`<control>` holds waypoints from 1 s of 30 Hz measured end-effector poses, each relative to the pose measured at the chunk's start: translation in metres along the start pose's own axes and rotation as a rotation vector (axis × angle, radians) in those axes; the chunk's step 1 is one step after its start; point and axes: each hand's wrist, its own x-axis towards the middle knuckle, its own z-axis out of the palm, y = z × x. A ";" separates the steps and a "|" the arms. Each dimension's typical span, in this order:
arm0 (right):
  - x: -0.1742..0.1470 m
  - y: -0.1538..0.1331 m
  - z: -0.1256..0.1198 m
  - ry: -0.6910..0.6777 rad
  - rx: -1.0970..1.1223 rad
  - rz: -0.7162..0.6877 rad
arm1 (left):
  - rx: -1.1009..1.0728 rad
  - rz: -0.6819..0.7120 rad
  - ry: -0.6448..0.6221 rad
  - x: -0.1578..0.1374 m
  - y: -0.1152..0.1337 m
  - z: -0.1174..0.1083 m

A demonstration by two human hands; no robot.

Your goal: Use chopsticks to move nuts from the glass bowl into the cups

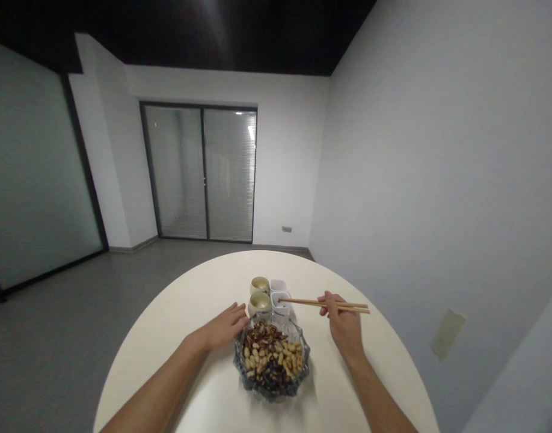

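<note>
My right hand (pixel 341 319) grips a pair of wooden chopsticks (pixel 307 302). Their tips reach left into the nearer white cup (pixel 281 308), where a small dark bit shows at the tips; what it is I cannot make out. Behind it stands a second white cup (pixel 278 285). To the left are two yellowish-green cups, a nearer one (pixel 259 305) and a farther one (pixel 260 285). My left hand (pixel 226 326) lies open, fingers stretched out, beside a glass bowl (pixel 306 359). Dark striped seeds (pixel 263 334), pale nuts (pixel 257 359), peanuts (pixel 290 355) and black seeds (pixel 275 377) fill separate sections of it.
Everything stands on a round cream-coloured table (pixel 168 328). Close on the right is a white wall (pixel 438 180) with a pale patch (pixel 448 334). Glass doors with blinds (pixel 201 174) stand across the grey floor (pixel 77 319).
</note>
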 end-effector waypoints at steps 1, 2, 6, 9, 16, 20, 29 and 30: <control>0.000 0.000 0.000 0.001 -0.003 0.000 | 0.000 0.001 0.002 0.000 0.000 0.000; 0.000 0.000 0.000 0.002 -0.004 0.000 | 0.001 0.005 0.004 0.000 -0.001 0.001; 0.001 -0.002 0.000 0.006 -0.012 -0.001 | 0.000 0.026 0.010 0.000 -0.002 0.001; 0.001 -0.002 0.000 0.003 -0.016 0.003 | 0.005 0.012 -0.002 0.000 -0.001 0.001; 0.000 0.001 0.000 -0.001 0.003 0.009 | -0.008 0.000 0.001 0.000 -0.003 0.002; 0.000 0.000 0.000 -0.001 -0.003 0.000 | -0.003 -0.002 0.004 0.000 -0.004 0.002; 0.000 0.000 -0.001 -0.004 -0.001 0.012 | 0.010 -0.004 0.000 0.001 -0.001 0.001; 0.000 0.000 -0.001 -0.004 -0.003 0.010 | 0.014 -0.007 -0.005 0.001 -0.001 0.001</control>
